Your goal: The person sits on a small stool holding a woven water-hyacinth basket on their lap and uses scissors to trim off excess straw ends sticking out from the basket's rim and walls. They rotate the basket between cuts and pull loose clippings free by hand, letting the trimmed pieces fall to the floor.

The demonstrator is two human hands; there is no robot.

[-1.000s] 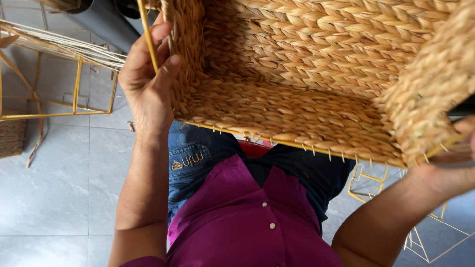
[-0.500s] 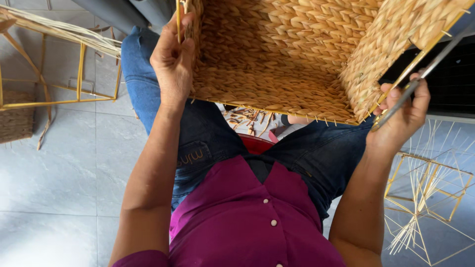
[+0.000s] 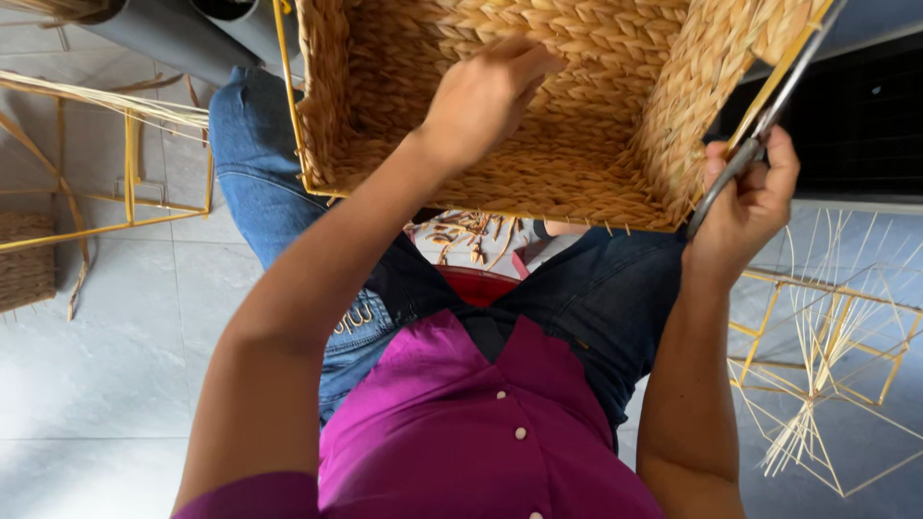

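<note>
Two hands: left (image 3: 486, 96) inside one basket (image 3: 615, 163), right (image 3: 745, 207) gripping scissors (image 3: 769, 115).

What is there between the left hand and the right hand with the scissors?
In the head view, the basket's woven floor and right wall lie between the left hand and the right hand with the scissors.

Left hand (image 3: 486, 96) inside woven basket (image 3: 577, 163); right hand (image 3: 745, 207) grips scissors (image 3: 760, 125).

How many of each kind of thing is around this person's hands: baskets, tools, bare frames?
Woven baskets: 2, one on the lap, one at the left edge
Scissors: 1, in the right hand
Bare yellow wire frames: 2, left, right
Total: 5
</note>
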